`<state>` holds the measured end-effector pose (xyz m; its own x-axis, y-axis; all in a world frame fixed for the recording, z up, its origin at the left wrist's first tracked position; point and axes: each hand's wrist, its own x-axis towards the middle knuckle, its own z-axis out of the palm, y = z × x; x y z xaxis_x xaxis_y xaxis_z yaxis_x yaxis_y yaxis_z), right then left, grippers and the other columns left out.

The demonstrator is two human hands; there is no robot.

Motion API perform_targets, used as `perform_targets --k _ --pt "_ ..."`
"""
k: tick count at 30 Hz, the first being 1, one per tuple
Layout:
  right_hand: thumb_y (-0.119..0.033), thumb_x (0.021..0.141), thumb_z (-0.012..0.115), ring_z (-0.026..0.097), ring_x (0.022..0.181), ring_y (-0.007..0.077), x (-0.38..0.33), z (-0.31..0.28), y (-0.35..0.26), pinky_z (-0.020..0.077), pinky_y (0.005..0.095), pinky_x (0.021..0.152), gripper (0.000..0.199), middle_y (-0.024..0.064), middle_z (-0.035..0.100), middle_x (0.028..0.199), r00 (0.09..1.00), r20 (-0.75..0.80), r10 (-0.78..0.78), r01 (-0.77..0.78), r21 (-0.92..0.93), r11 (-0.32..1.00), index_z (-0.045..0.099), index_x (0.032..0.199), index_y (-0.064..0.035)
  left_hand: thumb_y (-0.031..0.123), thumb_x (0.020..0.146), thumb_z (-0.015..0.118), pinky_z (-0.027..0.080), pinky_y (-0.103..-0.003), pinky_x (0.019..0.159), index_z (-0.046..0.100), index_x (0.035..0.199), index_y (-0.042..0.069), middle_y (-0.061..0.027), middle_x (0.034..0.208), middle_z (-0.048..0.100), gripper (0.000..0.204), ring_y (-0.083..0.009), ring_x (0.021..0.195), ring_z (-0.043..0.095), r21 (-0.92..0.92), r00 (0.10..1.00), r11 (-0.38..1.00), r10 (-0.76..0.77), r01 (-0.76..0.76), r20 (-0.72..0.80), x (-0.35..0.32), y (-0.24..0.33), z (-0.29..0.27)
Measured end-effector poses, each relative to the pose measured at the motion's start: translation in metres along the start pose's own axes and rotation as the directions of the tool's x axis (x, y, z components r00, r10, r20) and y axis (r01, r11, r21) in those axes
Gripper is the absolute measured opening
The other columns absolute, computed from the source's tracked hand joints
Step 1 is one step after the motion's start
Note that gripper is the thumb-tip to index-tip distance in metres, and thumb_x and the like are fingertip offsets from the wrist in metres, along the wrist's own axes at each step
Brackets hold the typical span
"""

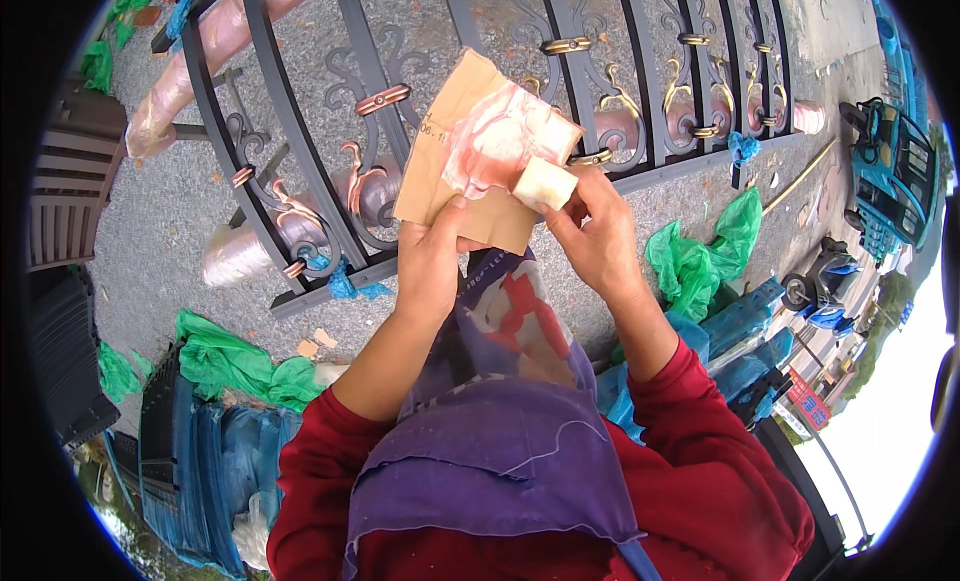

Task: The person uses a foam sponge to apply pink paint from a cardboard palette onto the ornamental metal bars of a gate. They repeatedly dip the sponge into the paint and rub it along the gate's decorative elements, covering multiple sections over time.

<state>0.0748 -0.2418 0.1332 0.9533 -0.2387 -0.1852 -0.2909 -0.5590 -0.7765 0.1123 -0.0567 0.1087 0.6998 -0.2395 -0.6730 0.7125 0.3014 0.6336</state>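
Note:
My left hand grips the lower left edge of a piece of brown cardboard, thumb on top. Smeared over the cardboard's middle is pinkish-red and white paint. Pinched in my right hand is a small cream-coloured sponge block, held at the cardboard's right side and overlapping the paint's edge. Whether the sponge presses on the cardboard I cannot tell. Beyond both hands lies a dark grey metal fence panel with scrollwork; some scrolls and collars are copper-coloured on the left and gold-coloured on the right.
Plastic-wrapped rolls lie beneath the panel on grey ground. Green plastic sheeting lies at the right, more green sheeting at the left. Blue-wrapped metal pieces stand beside me. A teal vehicle is parked far right.

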Motion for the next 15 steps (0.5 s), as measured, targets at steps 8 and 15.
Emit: perform_targets --k 8,15 --pt "-0.004 0.083 0.068 0.059 0.07 0.0137 0.048 -0.018 0.06 0.0487 0.0286 0.065 0.024 0.0058 0.062 0.084 0.973 -0.148 0.18 -0.143 0.228 0.963 0.063 0.106 -0.001 0.012 0.094 0.055 0.061 -0.04 0.073 0.049 0.127 0.0 -0.0104 0.118 0.062 0.036 -0.024 0.101 0.067 -0.156 0.958 0.972 0.132 -0.175 -0.254 0.018 0.018 -0.057" --pt "-0.004 0.08 0.067 0.06 0.071 0.0221 0.086 0.019 0.089 0.0501 0.0352 0.067 0.026 0.0126 0.059 0.094 0.999 0.022 0.039 -0.036 -0.109 0.993 0.061 0.105 0.0005 0.013 0.096 0.053 0.059 -0.042 0.081 0.048 0.13 0.001 -0.0109 0.122 0.061 0.036 -0.0241 0.108 0.065 -0.133 0.914 0.958 0.192 -0.253 -0.356 0.014 0.024 -0.103"
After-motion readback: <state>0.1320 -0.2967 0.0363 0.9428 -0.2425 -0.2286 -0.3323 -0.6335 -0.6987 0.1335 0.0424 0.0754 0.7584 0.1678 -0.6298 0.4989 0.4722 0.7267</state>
